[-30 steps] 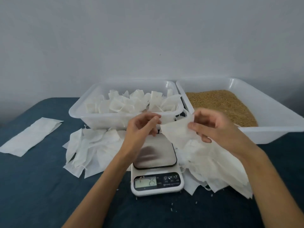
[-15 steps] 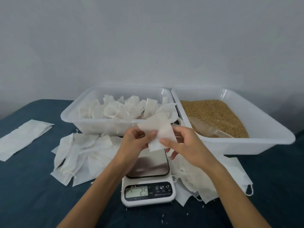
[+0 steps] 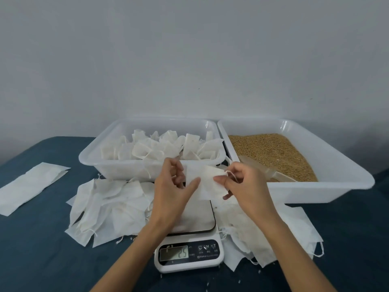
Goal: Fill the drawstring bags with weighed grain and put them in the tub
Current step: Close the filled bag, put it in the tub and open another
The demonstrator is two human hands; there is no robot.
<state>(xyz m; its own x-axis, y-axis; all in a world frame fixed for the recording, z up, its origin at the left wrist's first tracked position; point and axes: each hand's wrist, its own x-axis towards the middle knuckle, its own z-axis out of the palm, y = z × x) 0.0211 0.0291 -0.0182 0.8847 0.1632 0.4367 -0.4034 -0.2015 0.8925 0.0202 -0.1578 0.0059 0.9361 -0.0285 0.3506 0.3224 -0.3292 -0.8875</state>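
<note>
Both hands hold one empty drawstring bag (image 3: 207, 182) in the air directly above the platform of the scale (image 3: 190, 234), which serves as the landmark. The left hand (image 3: 173, 186) pinches the bag's left edge between thumb and curled fingers. The right hand (image 3: 242, 182) pinches the bag's right edge, thumb against forefinger, with the drawstring (image 3: 230, 172) looped over its fingers. The scale stands on the dark blue tabletop (image 3: 42, 260), and its display reads 25. Behind the scale and to the left stands the tub (image 3: 147, 167), holding filled bags (image 3: 166, 146). Behind the scale and to the right stands a second tub (image 3: 336, 186) holding grain (image 3: 271, 150), with a scoop (image 3: 269, 171) lying in the grain at its near side. Flat empty bags lie in a pile left of the scale (image 3: 109, 207) and in another pile right of it (image 3: 263, 234). A single white sheet (image 3: 29, 186) lies well apart, far left of the scale.
</note>
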